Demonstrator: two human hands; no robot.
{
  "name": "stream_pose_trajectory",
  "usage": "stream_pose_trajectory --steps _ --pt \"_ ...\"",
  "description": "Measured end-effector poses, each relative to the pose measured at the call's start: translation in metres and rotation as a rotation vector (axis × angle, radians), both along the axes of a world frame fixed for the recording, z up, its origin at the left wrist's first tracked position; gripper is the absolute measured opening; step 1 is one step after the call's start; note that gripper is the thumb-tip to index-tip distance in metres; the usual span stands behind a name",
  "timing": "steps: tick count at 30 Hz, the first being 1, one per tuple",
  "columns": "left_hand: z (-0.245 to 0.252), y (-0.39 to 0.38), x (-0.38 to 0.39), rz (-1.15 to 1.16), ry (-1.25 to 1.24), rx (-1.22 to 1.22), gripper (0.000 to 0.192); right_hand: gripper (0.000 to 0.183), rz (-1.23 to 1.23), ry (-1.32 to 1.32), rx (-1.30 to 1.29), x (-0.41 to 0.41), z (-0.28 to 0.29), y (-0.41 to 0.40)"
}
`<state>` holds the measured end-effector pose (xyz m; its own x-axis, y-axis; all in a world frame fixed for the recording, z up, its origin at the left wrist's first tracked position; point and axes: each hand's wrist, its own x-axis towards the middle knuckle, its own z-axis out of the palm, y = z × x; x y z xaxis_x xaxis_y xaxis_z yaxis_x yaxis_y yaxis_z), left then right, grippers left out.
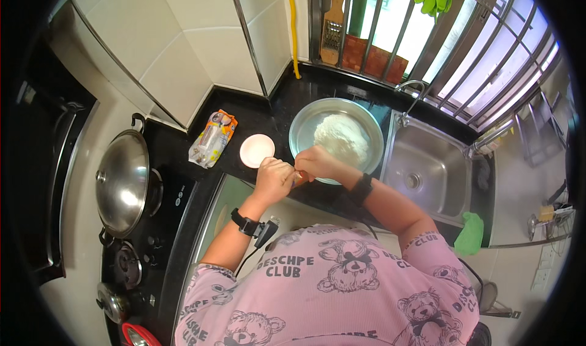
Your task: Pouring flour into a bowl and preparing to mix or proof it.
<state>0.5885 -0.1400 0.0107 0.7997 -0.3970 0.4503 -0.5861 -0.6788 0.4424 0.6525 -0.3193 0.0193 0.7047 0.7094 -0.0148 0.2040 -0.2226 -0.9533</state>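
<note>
My left hand (pixel 274 177) and my right hand (pixel 319 163) meet in front of the counter, both gripping a small orange packet (pixel 300 178) between their fingers. Most of the packet is hidden by the fingers. Just beyond my right hand stands a wide metal basin (pixel 298 137) with a heap of white flour-like powder (pixel 341 137) in it. A small pale pink bowl (pixel 257 150) is on the black counter beyond my left hand. Farther left lies an orange and white plastic package (pixel 213 137) bearing writing.
A steel sink (pixel 430 163) with a tap (pixel 403 117) adjoins the basin on the right; a green cloth (pixel 469 234) hangs at its near edge. On the left, a lidded wok (pixel 122 183) and a small pot (pixel 112 302) are on the black stove (pixel 160 227).
</note>
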Motion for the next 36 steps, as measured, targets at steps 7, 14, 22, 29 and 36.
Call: stream_pose_trajectory --steps 7,14,22,29,36 --pt "0.013 0.007 0.004 0.123 -0.119 -0.055 0.011 0.019 -0.003 0.328 0.045 0.015 0.005 0.008" --pt "0.019 0.014 0.008 0.116 0.382 -0.215 0.014 0.019 0.099 -0.262 -0.085 0.015 0.027 0.017" --pt "-0.002 0.007 0.011 0.254 0.320 -0.392 0.010 0.016 -0.115 -0.432 -0.013 0.012 0.018 0.032" --pt "-0.015 -0.001 0.021 0.347 0.157 -0.435 0.015 0.019 -0.316 -0.191 0.010 0.022 -0.008 0.043" --pt "-0.031 0.006 0.024 0.349 -0.142 -0.186 0.013 0.019 -0.658 0.070 0.134 0.053 -0.026 0.043"
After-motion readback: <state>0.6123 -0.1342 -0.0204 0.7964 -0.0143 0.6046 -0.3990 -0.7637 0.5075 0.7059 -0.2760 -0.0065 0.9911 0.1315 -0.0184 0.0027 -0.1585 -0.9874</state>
